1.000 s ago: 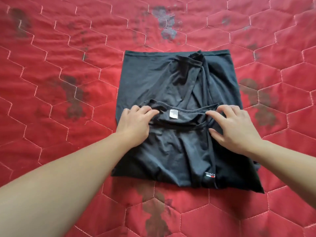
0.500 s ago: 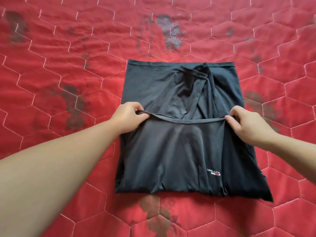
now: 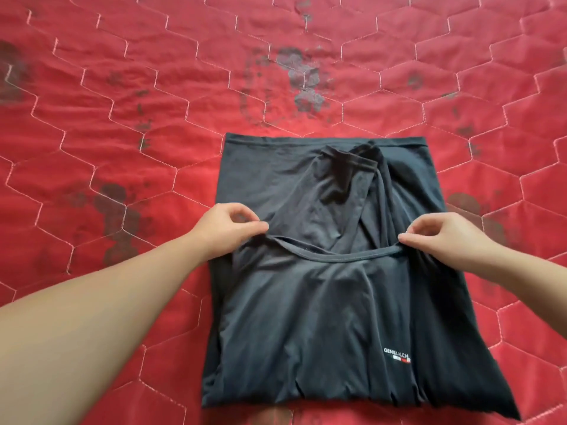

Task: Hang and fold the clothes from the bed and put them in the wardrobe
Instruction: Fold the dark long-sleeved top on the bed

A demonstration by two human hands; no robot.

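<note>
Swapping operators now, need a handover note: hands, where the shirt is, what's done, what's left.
Left hand: pinches the neckline at its left end.
Right hand: pinches the neckline at its right end.
Black T-shirt: lies flat on the red quilted bedspread, sleeves folded in across the middle, collar half nearest the person, logo facing up.
Done: sides and sleeves folded in.
Left: carry the collar end over to the far hem, then put the shirt in the wardrobe, which is not in view.
</note>
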